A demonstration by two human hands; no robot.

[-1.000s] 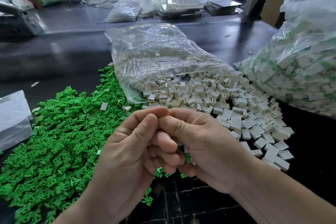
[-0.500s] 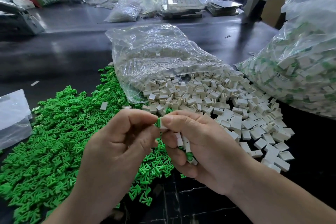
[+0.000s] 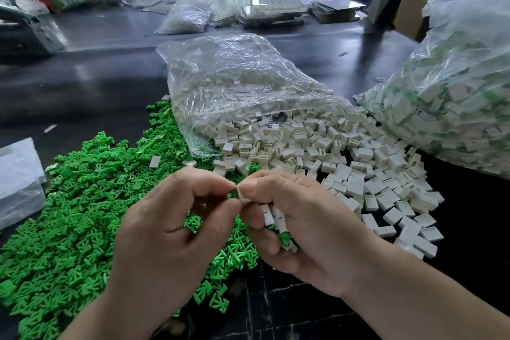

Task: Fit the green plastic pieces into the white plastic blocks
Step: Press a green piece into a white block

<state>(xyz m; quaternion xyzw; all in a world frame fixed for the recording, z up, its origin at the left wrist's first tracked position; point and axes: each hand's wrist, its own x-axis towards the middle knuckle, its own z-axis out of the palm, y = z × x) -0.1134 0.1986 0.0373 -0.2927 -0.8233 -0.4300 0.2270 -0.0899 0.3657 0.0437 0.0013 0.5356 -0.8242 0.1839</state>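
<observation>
Mid-fit: my left hand (image 3: 165, 229) pinches a green piece (image 3: 234, 194) against the white block (image 3: 242, 196) pinched in my right hand (image 3: 303, 229), and with that huge green pile (image 3: 69, 201) and white pile (image 3: 345, 160) loose on the surface (image 3: 110, 77) beside one bag (image 3: 455, 105) of what look like finished ones, I'd say loads left.

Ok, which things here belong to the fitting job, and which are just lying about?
Job: green plastic pieces; white plastic blocks; clear plastic bag spilling them; large bag of white-and-green blocks.
Lying about: folded clear plastic; small filled bag; grey trays behind.
</observation>
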